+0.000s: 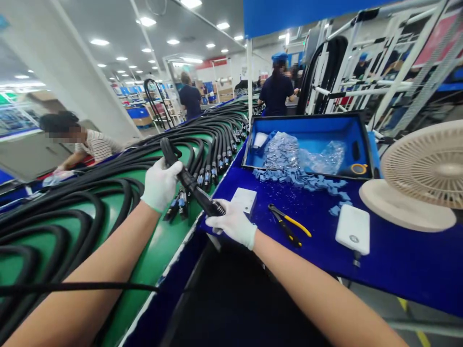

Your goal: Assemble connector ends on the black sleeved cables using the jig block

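Both my hands wear white gloves. My left hand [160,183] is closed around a thick black cable [170,153] above the green conveyor belt [159,241]. My right hand [233,223] grips the same cable's end [211,207] at the edge of the blue table [398,260]. Several more black cables with blue-ringed connectors [213,168] lie in rows on the belt just beyond my hands.
On the blue table lie yellow-handled pliers [289,225], a white box [245,198], a white power bank [353,230], a fan [423,173] and a blue tray [307,144] with plastic bags and blue labels. Other people work along the belt.
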Motion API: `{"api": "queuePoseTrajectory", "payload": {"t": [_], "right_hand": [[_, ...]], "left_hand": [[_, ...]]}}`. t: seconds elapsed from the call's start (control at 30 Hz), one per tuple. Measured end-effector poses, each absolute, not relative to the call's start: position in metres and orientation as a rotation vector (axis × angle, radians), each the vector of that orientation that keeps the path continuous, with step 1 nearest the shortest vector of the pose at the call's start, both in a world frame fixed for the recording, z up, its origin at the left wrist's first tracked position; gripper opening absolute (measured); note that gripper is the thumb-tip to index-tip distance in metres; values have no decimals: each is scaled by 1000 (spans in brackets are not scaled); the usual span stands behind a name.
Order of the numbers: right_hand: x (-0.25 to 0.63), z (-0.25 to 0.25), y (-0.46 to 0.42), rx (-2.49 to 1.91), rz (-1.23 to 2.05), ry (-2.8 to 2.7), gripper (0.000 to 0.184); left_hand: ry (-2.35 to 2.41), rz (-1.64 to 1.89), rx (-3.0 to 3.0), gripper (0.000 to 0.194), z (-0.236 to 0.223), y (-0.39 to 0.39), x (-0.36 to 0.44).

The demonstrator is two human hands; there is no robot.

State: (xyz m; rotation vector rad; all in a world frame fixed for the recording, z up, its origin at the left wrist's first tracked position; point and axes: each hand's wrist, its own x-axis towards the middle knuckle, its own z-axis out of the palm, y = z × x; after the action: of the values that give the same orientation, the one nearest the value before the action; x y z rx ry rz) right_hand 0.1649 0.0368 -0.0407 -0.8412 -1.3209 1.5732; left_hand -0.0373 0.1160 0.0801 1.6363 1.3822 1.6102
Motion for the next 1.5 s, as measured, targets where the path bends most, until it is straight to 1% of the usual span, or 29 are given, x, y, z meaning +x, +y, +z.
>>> {"api": "queuePoseTrajectory", "payload": {"t": [0.07,0.1,0.17,0.2,0.23,0.27,0.33,0.4,0.47,0.53,0.6,0.63,0.67,0.73,0.83,0.87,1.0,1.07,1.17,1.3,1.43,1.5], "right_hand": [[191,-41,34,-931,1403,-1440,48],[205,-38,32,-973,1289,-1523,47],[230,-30,24,-1025,1062,-1705,46],[242,-25,19,-1033,987,-1798,46],[255,-20,12,-1043,951,-1883,46],[268,-15,5,-1064,944,-1953,46],[295,-8,-8,-1176,944,-2031,42],[321,-10,-18,-1445,865,-2025,43],[337,-22,-22,-1794,652,-2034,45],[341,-40,-22,-2051,379,-2079,34],[338,-57,-17,-2119,188,-2105,21],[336,-62,-14,-2114,160,-2079,19],[335,-66,-11,-2102,193,-2030,20],[336,-67,-5,-2033,376,-1906,19],[336,-58,-4,-1781,594,-1834,13],[333,-55,-5,-1657,602,-1873,16],[310,-43,-10,-1132,583,-2059,38],[299,-40,-8,-1006,601,-2069,41],[291,-41,-4,-991,587,-2055,42],[291,-44,-3,-1004,549,-2074,42],[293,-43,-5,-1013,525,-2096,38],[293,-43,-7,-1031,523,-2105,33]], "left_hand": [[1417,1533,1886,37,65,107,-25],[1368,1416,2114,37,56,101,-19],[1122,1022,2605,31,35,83,-8],[983,848,2744,27,24,74,-3],[899,764,2785,24,13,65,3],[872,737,2757,22,3,57,8],[1009,770,2556,24,-11,44,21],[1242,745,2266,31,-14,35,35],[1415,690,2027,37,-9,31,50],[1464,641,1902,36,1,31,62],[1453,633,1836,38,9,33,72],[1442,641,1805,40,12,34,76],[1429,653,1775,42,15,35,78],[1404,678,1729,46,18,38,81],[1374,697,1704,49,23,41,81],[1367,699,1710,50,24,42,81],[1372,681,1787,47,31,43,81],[1384,668,1824,47,33,43,82],[1403,673,1865,47,31,43,81],[1389,728,1945,40,26,40,79],[1379,732,1956,38,25,34,81],[1379,732,1953,38,26,32,82]]}}
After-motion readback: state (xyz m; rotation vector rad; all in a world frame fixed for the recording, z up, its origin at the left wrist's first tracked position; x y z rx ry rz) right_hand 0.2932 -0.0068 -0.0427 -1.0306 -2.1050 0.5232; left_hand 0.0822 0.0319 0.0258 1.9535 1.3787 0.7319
